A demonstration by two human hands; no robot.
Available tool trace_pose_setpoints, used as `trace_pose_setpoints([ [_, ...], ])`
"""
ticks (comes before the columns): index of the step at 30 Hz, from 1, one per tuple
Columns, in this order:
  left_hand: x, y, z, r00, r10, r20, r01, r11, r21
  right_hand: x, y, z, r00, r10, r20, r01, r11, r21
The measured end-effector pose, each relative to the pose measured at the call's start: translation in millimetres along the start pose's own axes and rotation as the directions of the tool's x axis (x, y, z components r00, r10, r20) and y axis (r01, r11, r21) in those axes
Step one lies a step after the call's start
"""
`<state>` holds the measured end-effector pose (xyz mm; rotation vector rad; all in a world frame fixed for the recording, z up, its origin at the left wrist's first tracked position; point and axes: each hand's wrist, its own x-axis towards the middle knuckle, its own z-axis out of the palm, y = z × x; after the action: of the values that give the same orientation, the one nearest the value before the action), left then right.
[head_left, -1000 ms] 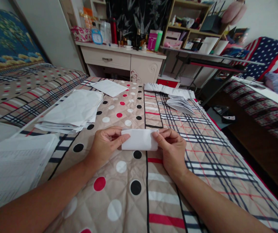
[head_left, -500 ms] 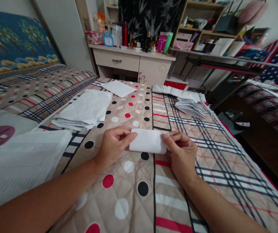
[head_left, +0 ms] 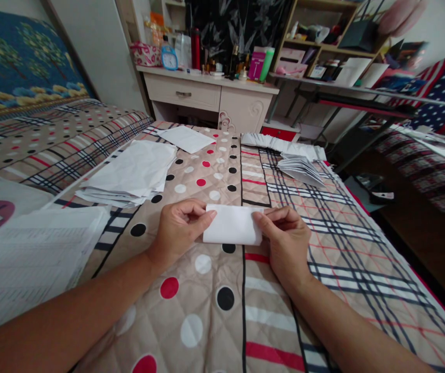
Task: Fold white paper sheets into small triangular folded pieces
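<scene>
A small white sheet of folded paper (head_left: 232,225) is stretched between my two hands, just over the patterned bedspread (head_left: 202,321). My left hand (head_left: 181,225) pinches its left end, thumb on top and fingers behind. At the right end, my right hand (head_left: 286,235) grips it the same way. The paper's long side runs left to right, and its underside is hidden. Beyond my left hand lies a stack of white paper (head_left: 132,171). Past my right hand is a fanned bundle of folded papers (head_left: 300,169).
Printed sheets (head_left: 39,259) lie at the left edge. A single white sheet (head_left: 187,139) rests farther back, and a row of folded paper (head_left: 280,145) runs along the far right. A white dresser (head_left: 195,96) stands behind the bed.
The view has shifted slightly, so everything sits a little farther left. Both hands keep the same hold on the folded paper.
</scene>
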<state>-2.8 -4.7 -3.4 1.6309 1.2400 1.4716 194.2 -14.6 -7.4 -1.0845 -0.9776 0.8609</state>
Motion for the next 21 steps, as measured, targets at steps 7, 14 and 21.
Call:
trace_pose_setpoints([
  [7, 0, -1, 0.6, 1.000, -0.019, -0.008, 0.019, 0.999, -0.044, 1, 0, 2, 1.000, 0.023, 0.002, -0.023, 0.993, 0.115],
  [14, 0, -6, -0.1, 0.995, -0.098, 0.006, 0.098, 0.995, 0.020, 5, 2, 2, 0.995, 0.093, 0.040, -0.093, 0.995, 0.020],
  [21, 4, -20, 0.2, 0.986, -0.108, 0.130, 0.063, 0.950, 0.306, 17, 16, -3, 0.969, 0.056, 0.241, 0.062, 0.888, -0.456],
])
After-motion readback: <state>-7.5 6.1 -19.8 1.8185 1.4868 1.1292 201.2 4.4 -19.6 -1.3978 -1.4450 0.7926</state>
